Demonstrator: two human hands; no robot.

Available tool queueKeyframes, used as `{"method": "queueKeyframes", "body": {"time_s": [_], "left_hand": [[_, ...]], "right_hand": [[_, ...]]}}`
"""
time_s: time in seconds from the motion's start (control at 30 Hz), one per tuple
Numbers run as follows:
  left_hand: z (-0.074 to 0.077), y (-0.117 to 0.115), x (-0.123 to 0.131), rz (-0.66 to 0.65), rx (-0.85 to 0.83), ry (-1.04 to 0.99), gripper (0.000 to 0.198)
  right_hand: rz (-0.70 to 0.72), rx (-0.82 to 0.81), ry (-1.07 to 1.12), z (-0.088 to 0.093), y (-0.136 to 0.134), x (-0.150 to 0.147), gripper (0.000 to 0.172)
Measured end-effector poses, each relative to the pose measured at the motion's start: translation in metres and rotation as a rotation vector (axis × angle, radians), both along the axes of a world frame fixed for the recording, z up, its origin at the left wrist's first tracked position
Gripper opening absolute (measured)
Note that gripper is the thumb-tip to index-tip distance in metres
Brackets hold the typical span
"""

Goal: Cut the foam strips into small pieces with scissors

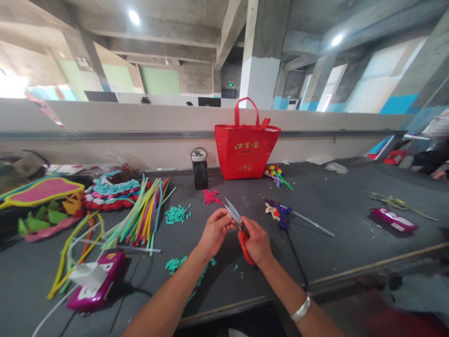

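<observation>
**Scissors held between both hands above the desk**

The right hand (257, 243) is closed through the red handle of the scissors (235, 219), gripping them with the blades open and pointing up and to the left. The left hand (214, 231) is curled, its fingertips pinched together at the blades; whether anything sits between them is too small to tell. A silver bracelet (301, 308) circles the right wrist. Under the left forearm, teal scraps (172, 264) lie scattered on the dark desk (333, 206). A glue gun (278, 211) lies just right of the hands. Farther out are a teal pile (177, 214), red bits (211, 197), coloured sticks (143, 215), a black bottle (200, 169) and a red bag (246, 150).
</observation>
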State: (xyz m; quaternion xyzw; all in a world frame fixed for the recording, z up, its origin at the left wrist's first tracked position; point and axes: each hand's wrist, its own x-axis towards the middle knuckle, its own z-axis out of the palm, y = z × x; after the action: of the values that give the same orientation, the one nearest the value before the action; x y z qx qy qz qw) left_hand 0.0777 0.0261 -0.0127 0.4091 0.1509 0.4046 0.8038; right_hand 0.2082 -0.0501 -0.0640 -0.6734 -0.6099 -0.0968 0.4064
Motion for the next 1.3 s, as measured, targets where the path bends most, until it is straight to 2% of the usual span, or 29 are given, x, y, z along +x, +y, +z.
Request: {"method": "queueKeyframes", "body": {"time_s": [0.27,0.47,0.6,0.77,0.87,0.97,1.1,1.3], "left_hand": [[0.007,-0.001,-0.001,0.006,0.010,0.019,0.017],[0.003,0.001,-0.001,0.018,0.030,0.052,0.018],[-0.001,0.002,0.001,0.115,0.111,0.173,0.019],[-0.006,0.005,0.004,0.273,0.286,0.336,0.017],[-0.010,0.004,0.005,0.322,0.412,0.442,0.016],[-0.013,0.003,0.005,0.354,0.503,0.485,0.012],[-0.014,0.002,0.006,0.284,0.488,0.452,0.008],[-0.010,0.006,0.001,0.001,0.204,0.376,0.018]], "right_hand": [[-0.033,0.052,-0.005,-0.004,0.001,0.003,0.037],[-0.057,0.139,0.033,0.001,0.000,0.001,0.032],[-0.006,0.155,0.184,0.017,0.005,-0.005,0.035],[0.068,0.127,0.529,0.037,0.017,-0.015,0.042],[0.079,0.143,0.636,0.035,0.022,-0.017,0.044],[0.079,0.166,0.639,0.026,0.023,-0.015,0.041],[0.078,0.188,0.620,0.019,0.021,-0.012,0.039],[0.191,0.117,0.853,0.025,0.014,-0.005,0.039]]}}
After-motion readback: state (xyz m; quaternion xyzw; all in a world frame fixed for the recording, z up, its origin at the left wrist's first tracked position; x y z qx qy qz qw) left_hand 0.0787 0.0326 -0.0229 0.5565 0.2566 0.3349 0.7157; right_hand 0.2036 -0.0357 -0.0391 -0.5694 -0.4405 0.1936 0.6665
